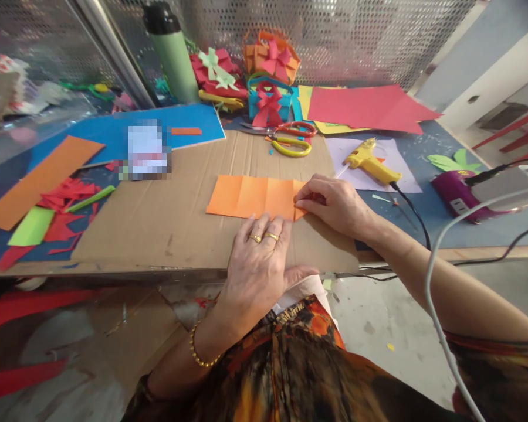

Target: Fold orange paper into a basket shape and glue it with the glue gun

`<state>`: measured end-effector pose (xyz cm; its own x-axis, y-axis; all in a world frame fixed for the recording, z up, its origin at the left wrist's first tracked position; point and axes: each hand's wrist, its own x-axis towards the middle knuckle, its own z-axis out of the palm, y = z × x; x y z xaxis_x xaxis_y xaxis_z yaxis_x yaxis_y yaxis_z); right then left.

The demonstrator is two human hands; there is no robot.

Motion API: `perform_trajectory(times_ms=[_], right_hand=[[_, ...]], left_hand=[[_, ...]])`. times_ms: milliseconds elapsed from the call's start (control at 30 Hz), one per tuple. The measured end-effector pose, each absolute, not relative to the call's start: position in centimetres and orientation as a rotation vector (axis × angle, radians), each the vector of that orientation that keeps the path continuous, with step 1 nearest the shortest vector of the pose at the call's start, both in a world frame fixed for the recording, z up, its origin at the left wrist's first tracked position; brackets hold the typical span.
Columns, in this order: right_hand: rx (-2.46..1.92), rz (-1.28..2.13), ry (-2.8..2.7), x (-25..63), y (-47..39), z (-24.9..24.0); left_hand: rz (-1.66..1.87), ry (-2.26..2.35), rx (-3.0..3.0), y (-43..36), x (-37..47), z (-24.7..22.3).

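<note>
A strip of orange paper [253, 196] with several upright creases lies on the brown cardboard sheet [158, 228] in front of me. Flat along its near edge rest the fingertips of my left hand [261, 252], fingers stretched out and two gold rings on them. At the strip's right end my right hand [334, 202] pinches the paper between thumb and fingers, where a narrow flap is creased. A yellow glue gun [372, 161] lies beyond my right hand on a pale purple sheet [407, 170].
Scissors with red and yellow handles [293, 146] lie behind the strip. Small paper baskets with bows [270, 102] and a green bottle [173, 58] stand at the back. Paper scraps [68, 199] are at left; a purple power socket [455, 196] and a pale cable [437, 275] at right.
</note>
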<state>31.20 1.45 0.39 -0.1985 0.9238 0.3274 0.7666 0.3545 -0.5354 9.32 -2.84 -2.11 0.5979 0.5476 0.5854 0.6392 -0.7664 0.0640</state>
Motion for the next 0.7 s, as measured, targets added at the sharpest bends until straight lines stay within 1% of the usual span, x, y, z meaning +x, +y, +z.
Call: perform_trajectory(times_ms=[367, 567, 700], right_hand=[[-1.529, 0.232, -2.034, 31.04, 1.22, 0.3], [-1.556, 0.242, -2.02, 30.95, 1.25, 0.42], [-1.573, 0.256, -2.004, 30.89, 1.31, 0.4]], left_hand=[[-0.822, -1.015, -2.674, -3.02, 9.31, -1.94], [-0.697, -1.022, -2.689, -3.22, 9.28, -1.58], [-0.706, -1.028, -2.7, -3.27, 9.28, -1.61]])
